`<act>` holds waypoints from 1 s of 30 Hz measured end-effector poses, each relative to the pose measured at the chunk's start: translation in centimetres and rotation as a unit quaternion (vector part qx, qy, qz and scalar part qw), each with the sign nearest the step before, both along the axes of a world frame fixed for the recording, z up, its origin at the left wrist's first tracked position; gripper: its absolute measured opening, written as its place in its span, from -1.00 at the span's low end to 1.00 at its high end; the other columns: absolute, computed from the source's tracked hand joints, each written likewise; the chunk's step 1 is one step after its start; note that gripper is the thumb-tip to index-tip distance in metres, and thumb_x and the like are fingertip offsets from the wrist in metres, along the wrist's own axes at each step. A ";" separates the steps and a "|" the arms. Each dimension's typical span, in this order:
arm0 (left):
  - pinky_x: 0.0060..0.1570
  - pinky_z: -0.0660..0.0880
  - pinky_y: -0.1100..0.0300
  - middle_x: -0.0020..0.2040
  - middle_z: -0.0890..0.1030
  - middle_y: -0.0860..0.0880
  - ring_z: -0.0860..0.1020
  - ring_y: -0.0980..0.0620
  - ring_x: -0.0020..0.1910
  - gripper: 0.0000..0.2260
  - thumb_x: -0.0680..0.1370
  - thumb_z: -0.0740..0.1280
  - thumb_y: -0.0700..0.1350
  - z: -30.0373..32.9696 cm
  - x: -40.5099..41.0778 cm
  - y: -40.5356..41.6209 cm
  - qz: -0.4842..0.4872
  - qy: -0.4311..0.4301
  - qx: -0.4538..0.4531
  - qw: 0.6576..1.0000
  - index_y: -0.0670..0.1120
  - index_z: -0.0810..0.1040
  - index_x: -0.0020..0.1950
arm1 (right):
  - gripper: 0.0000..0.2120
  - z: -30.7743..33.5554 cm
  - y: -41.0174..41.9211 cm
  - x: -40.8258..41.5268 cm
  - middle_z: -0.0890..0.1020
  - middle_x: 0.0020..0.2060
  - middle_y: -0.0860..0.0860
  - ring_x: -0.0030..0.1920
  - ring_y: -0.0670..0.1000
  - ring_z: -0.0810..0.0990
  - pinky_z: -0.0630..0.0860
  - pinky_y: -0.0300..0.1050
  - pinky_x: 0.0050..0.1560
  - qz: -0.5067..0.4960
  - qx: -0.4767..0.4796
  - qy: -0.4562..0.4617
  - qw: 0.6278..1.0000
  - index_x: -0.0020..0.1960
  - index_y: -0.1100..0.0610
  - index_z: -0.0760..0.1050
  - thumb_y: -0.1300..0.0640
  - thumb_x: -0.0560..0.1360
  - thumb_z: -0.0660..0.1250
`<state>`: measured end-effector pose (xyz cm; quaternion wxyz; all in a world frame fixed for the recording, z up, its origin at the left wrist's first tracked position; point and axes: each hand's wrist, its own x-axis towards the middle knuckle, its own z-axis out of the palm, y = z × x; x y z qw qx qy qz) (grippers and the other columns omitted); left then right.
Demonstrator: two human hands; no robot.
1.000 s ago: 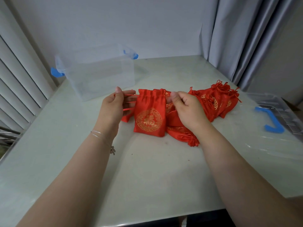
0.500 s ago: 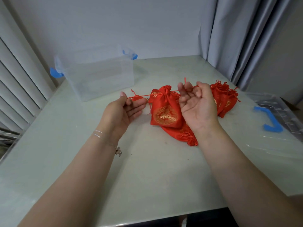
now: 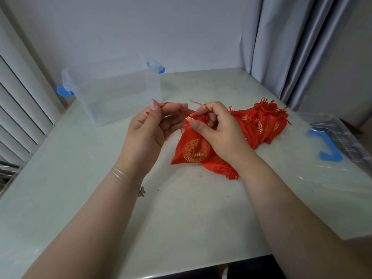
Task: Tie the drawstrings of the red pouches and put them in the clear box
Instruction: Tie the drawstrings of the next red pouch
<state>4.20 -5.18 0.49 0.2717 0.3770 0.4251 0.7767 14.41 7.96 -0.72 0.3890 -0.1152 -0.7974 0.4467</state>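
The red pouch (image 3: 193, 146) lies on the pale bench (image 3: 181, 214), right under the two hands and a little toward the right one. Its closed top points up and away, between the fingers, and its fat bottom points back toward the person, so it lies long-ways front to back. The left hand (image 3: 150, 127) pinches one red string (image 3: 163, 105) between thumb and finger. The right hand (image 3: 216, 127) pinches the other string (image 3: 196, 102) just above the pouch top, and it is the nearer hand to the pouch. The strings are close together, so I think the knot comes next. More red pouches (image 3: 259, 121) sit in a heap to the right, touching the one being tied. The clear box (image 3: 112, 97) stands open on the far left of the bench, well apart from the pouches, and nothing red shows inside it. A clear lid (image 3: 342, 141) with a blue handle lies at the right edge. A plain wall and grey curtains (image 3: 291, 41) stand behind.
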 end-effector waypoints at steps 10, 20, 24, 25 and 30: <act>0.02 0.50 0.10 -0.04 0.57 -0.05 0.53 0.02 -0.03 -0.73 0.38 0.47 -0.20 -1.6 0.9 1.1 0.110 0.156 -0.098 0.977 -0.01 0.49 -0.01 | -0.88 -1.4 -0.7 -1.0 0.65 -0.23 0.09 -0.14 -0.07 0.57 0.48 -0.17 -0.08 0.104 -0.109 -0.042 0.988 -0.20 0.14 0.60 0.23 0.50 0.36; 0.11 0.45 0.13 -0.04 0.53 0.07 0.51 0.10 0.00 -0.72 0.45 0.45 -0.27 -2.8 0.1 1.4 0.117 0.190 -0.177 0.958 0.00 0.43 0.00 | -0.84 -1.1 -0.4 -0.7 0.54 -0.41 -0.04 -0.41 -0.11 0.41 0.29 -0.31 -0.49 0.112 -0.249 0.003 0.962 -0.10 0.14 0.62 0.17 0.56 0.28; 0.04 0.45 0.17 -0.07 0.53 0.08 0.52 0.16 -0.04 -0.78 0.48 0.38 -0.31 -2.7 0.4 1.7 0.137 0.203 -0.189 0.951 -0.04 0.46 -0.01 | -0.80 -0.8 -0.7 -0.7 0.52 -0.41 -0.04 -0.40 -0.09 0.45 0.32 -0.30 -0.47 0.106 -0.273 0.048 0.955 -0.17 0.06 0.64 0.19 0.55 0.29; 0.00 0.44 0.19 -0.06 0.55 0.07 0.52 0.15 -0.05 -0.79 0.48 0.36 -0.31 -2.8 0.4 1.7 0.149 0.210 -0.192 0.947 -0.04 0.47 -0.01 | -0.81 -0.8 -0.9 -0.7 0.54 -0.38 0.00 -0.40 -0.08 0.48 0.34 -0.29 -0.47 0.115 -0.274 0.048 0.954 -0.17 0.06 0.64 0.20 0.55 0.29; -0.11 0.43 0.26 -0.15 0.50 0.08 0.50 0.15 -0.14 -0.70 0.44 0.29 -0.39 -2.5 0.3 1.5 0.154 0.286 -0.190 0.927 0.00 0.44 -0.03 | -0.88 -0.9 -1.5 -0.8 0.58 -0.34 0.02 -0.39 -0.03 0.52 0.39 -0.25 -0.47 0.132 -0.280 0.025 0.950 -0.06 0.15 0.63 0.19 0.54 0.31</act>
